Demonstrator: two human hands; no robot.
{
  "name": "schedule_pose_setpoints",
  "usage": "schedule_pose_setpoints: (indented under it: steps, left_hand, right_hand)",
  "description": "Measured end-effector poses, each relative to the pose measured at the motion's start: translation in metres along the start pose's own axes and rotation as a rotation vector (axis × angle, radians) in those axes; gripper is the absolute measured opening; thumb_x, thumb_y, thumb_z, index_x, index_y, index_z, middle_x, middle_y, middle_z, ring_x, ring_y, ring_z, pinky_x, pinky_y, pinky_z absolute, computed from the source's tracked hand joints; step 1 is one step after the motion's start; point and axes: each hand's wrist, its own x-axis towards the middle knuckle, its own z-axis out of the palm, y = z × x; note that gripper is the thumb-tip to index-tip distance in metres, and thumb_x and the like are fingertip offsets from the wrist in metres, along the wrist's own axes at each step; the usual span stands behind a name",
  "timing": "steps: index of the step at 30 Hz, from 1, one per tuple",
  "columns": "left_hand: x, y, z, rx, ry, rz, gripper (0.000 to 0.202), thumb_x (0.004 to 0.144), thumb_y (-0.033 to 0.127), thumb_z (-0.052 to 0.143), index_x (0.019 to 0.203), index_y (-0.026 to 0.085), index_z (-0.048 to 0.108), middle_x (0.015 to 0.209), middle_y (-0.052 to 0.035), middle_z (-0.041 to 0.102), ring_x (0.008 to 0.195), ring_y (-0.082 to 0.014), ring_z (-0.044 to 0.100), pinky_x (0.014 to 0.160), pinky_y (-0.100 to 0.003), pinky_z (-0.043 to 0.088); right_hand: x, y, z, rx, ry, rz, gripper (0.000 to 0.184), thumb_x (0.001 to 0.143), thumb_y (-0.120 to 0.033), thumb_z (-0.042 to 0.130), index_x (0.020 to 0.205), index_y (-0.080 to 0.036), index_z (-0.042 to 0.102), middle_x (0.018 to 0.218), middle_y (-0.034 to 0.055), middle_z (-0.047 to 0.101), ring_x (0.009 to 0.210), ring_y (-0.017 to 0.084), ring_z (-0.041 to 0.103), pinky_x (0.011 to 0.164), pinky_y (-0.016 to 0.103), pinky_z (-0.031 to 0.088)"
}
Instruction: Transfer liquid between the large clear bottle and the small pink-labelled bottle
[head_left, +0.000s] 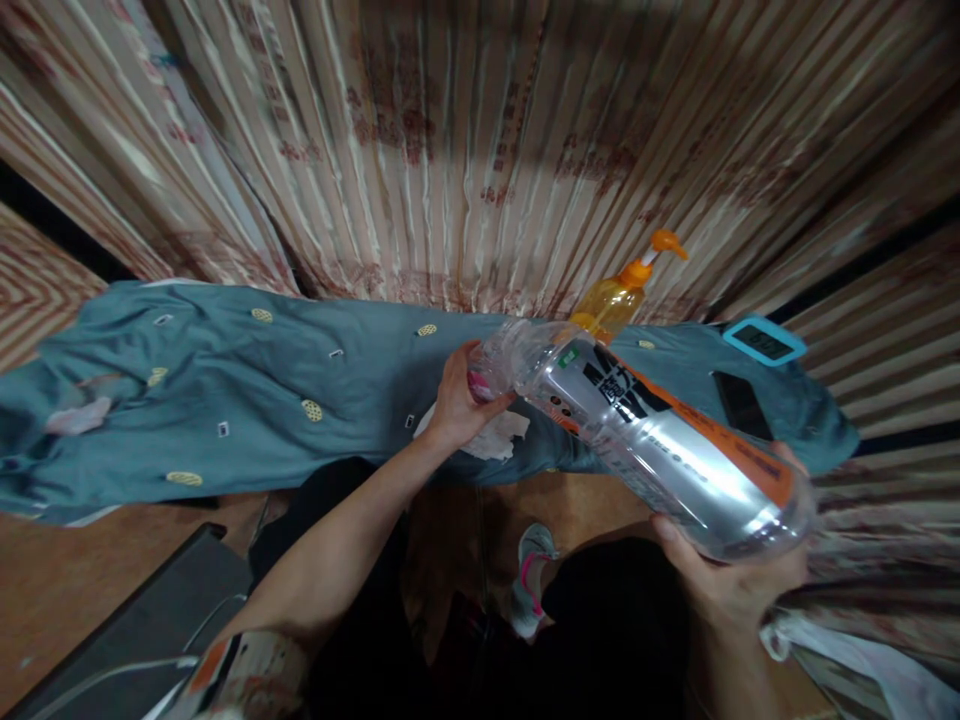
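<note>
A large clear plastic bottle [652, 440] with a silver and orange label slants across the front of me. My right hand [739, 570] grips its wide lower end, fingers partly hidden behind it. At the other end, my left hand [459, 405] is closed around a clear plastic piece [501, 352] with a pink patch. I cannot tell whether this piece is separate from the bottle or part of its top. Below my left hand, crumpled white tissue [495, 437] lies on the cloth.
A teal patterned cloth [262, 400] covers the narrow table. Behind the bottle stands an orange pump bottle [611, 300]. A blue-framed digital clock [765, 342] and a dark phone [741, 405] are at the right. Another tissue [79, 415] lies far left. Pleated curtains [465, 150] hang behind the table.
</note>
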Motion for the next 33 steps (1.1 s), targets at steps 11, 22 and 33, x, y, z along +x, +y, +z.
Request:
schedule_pose_setpoints:
  steps: [11, 22, 33]
  left_hand:
    - [-0.0016, 0.0004, -0.0014, -0.025, -0.004, -0.033, 0.092, 0.072, 0.05, 0.097, 0.146, 0.02, 0.053, 0.144, -0.0175, 0.068, 0.136, -0.0395, 0.067, 0.119, -0.059, 0.052]
    - [-0.0027, 0.0027, -0.0014, -0.031, -0.008, -0.062, 0.09, 0.071, 0.05, 0.097, 0.145, 0.023, 0.053, 0.144, -0.0157, 0.068, 0.136, -0.039, 0.066, 0.12, -0.059, 0.051]
    - [-0.0025, 0.0041, -0.0018, -0.035, -0.019, -0.05, 0.092, 0.07, 0.049, 0.098, 0.146, 0.02, 0.053, 0.143, -0.017, 0.068, 0.136, -0.0397, 0.066, 0.12, -0.06, 0.052]
  right_hand:
    - [-0.001, 0.0009, 0.0012, -0.051, 0.013, -0.031, 0.115, 0.079, -0.061, 0.09, 0.168, -0.006, 0.042, 0.159, 0.0312, 0.054, 0.148, 0.049, 0.054, 0.124, 0.077, 0.035]
    - [-0.0025, 0.0027, -0.0005, -0.021, 0.011, -0.008, 0.122, 0.072, -0.062, 0.095, 0.167, -0.006, 0.044, 0.159, 0.0307, 0.054, 0.147, 0.051, 0.054, 0.124, 0.08, 0.033]
    - [-0.0033, 0.0052, -0.0032, -0.047, 0.013, 0.009, 0.124, 0.069, -0.067, 0.095, 0.164, -0.003, 0.047, 0.157, 0.031, 0.056, 0.146, 0.052, 0.055, 0.125, 0.079, 0.033]
